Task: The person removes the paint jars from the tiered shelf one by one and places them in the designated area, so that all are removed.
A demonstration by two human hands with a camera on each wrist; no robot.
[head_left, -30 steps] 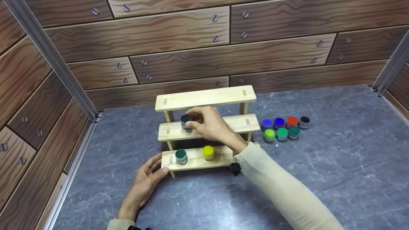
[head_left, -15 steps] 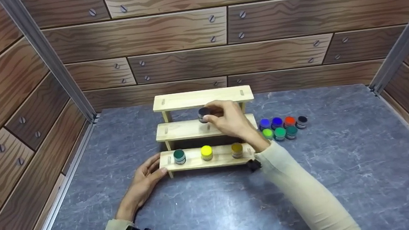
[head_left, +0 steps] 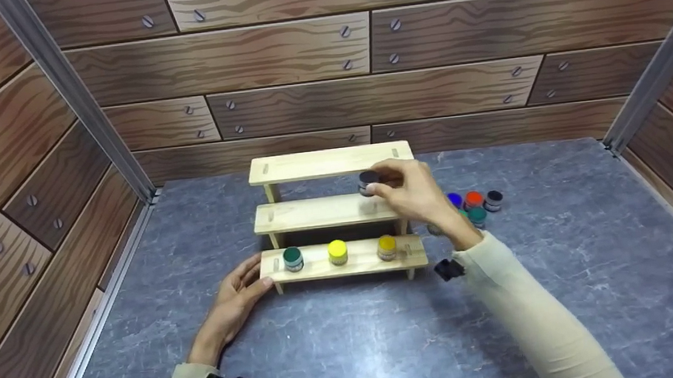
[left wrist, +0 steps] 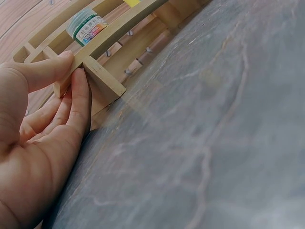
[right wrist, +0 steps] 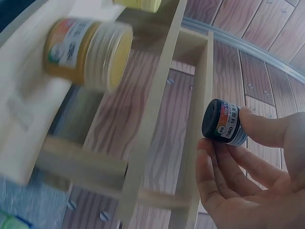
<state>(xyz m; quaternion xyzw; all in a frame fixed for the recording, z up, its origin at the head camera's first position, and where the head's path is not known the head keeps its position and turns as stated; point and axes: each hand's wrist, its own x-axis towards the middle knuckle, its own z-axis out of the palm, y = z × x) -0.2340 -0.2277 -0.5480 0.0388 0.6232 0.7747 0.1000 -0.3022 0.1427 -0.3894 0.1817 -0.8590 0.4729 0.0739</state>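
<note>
A three-step wooden rack (head_left: 314, 213) stands on the grey surface. My left hand (head_left: 237, 298) grips the left end of its lowest step, thumb on top and fingers beneath, as the left wrist view (left wrist: 47, 124) also shows. Between thumb and fingers, my right hand (head_left: 413, 191) pinches a small dark paint jar (head_left: 368, 183), held above the right part of the middle step. On the lowest step stand a dark green paint jar (head_left: 293, 258), a yellow paint jar (head_left: 338, 252) and a darker yellow paint jar (right wrist: 86, 52).
Right of the rack, several paint jars stand grouped on the surface, among them a red jar (head_left: 473, 199), a black jar (head_left: 493, 201) and a dark green one (head_left: 477, 217). My right forearm partly hides the group. Wood-patterned walls (head_left: 276, 54) enclose the surface.
My right hand has carried the dark jar rightward from the left part of the middle step, uncovering the darker yellow jar. The left hand keeps its grip on the rack.
</note>
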